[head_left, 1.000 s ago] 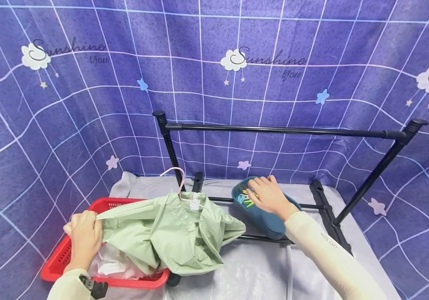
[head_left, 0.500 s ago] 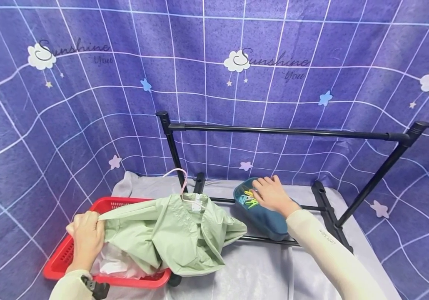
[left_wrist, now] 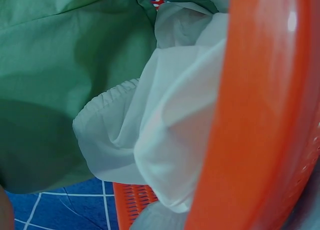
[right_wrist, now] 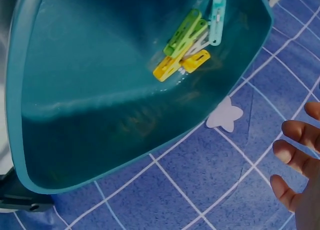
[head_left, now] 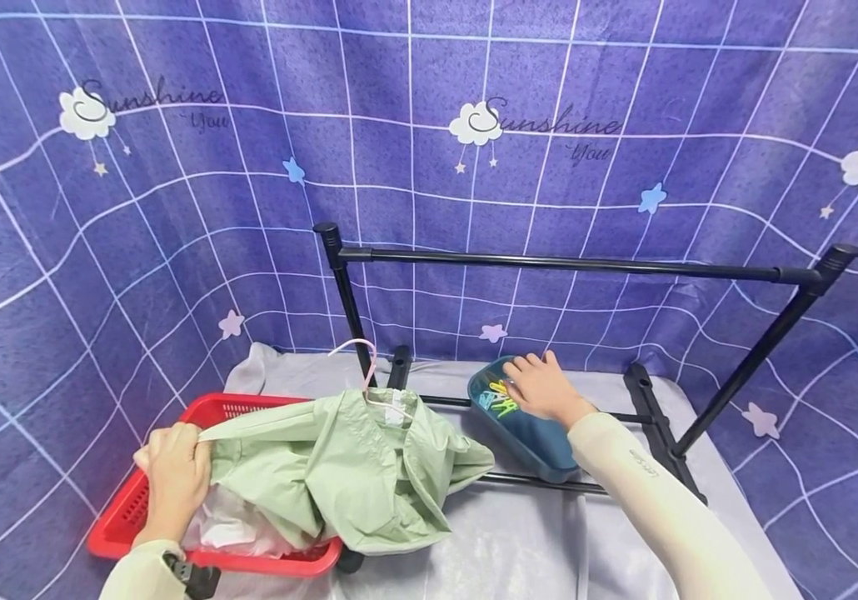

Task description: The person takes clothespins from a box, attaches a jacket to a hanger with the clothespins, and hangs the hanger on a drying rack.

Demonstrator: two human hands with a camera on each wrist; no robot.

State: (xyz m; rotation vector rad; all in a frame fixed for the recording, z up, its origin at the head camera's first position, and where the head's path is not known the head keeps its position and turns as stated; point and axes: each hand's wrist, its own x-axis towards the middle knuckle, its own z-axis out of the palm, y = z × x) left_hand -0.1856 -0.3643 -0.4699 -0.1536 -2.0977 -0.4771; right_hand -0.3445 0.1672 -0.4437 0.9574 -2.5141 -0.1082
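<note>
My left hand (head_left: 174, 471) grips the end of one sleeve of a light green shirt (head_left: 357, 475), its fingers curled over the fabric. The shirt hangs crumpled on a pink hanger (head_left: 373, 360), whose hook sticks up out of the collar. Part of the garment lies over a red basket (head_left: 279, 567). At the right, my right hand (head_left: 546, 392) is over a teal bin (head_left: 537, 442), fingers spread loosely with nothing between them. Green, yellow and pale blue clothespins (right_wrist: 184, 33) lie in a small pile at one end of the bin.
White clothes (left_wrist: 175, 125) lie in the basket under the shirt. A black clothes rack (head_left: 571, 263) stands behind, its top bar above both hands. The bin sits across the rack's lower bars (head_left: 541, 481). A purple patterned curtain (head_left: 429, 183) closes off the back.
My right hand has drawn back slightly from the clothespins, so more of them show. The left hand keeps its grip on the sleeve. The whole view has shifted a little.
</note>
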